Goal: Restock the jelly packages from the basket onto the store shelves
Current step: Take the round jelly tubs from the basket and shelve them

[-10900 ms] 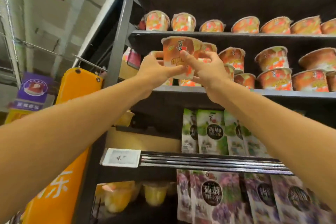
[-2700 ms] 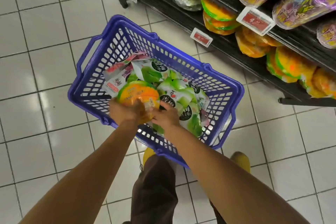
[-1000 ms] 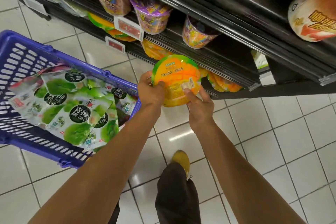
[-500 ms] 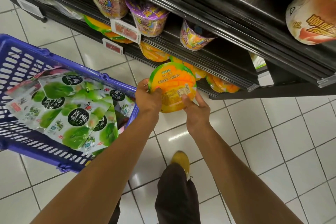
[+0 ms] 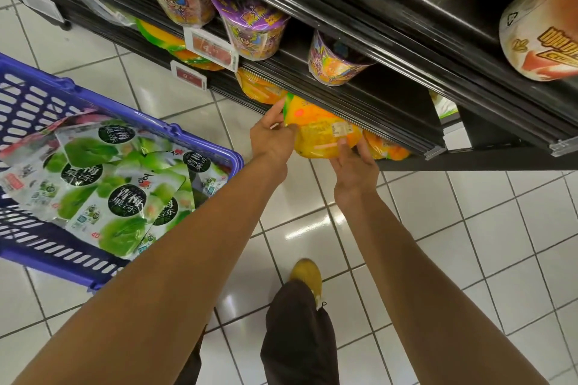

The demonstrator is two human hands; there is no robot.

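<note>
Obs., head view: half a second ago the orange-yellow jelly cup (image 5: 322, 134) was held clear in front of the shelving, lid toward the camera; now it is tipped, and its far end has gone in under the black shelf rail (image 5: 359, 94), between two like orange cups (image 5: 258, 89) on the lowest level; both arms have reached further forward.

Hands: left hand (image 5: 271, 139) pinches the cup's green-edged rim between thumb and fingers; right hand (image 5: 355, 167) grips from below, thumb up on the side and fingers curled under; neither has let go.

Judgement: placing step nearly done for this cup, release not yet made; the blue basket (image 5: 187, 137) on the floor to the left has several green plum jelly pouches (image 5: 125, 194) in it, so much restocking remains; those pouches probably belong on another level.

Not resolved:
- far part of the cup is hidden by the rail; cannot tell whether it rests on the shelf board or is carried by the hands alone;
- depth of the free slot behind it is not visible;
- right fingertips under the cup are out of sight;
- print on the cup's label is too small to read;
- the basket's left side is cut off by the frame edge; pinkish packs under the pouches are mostly covered.
</note>
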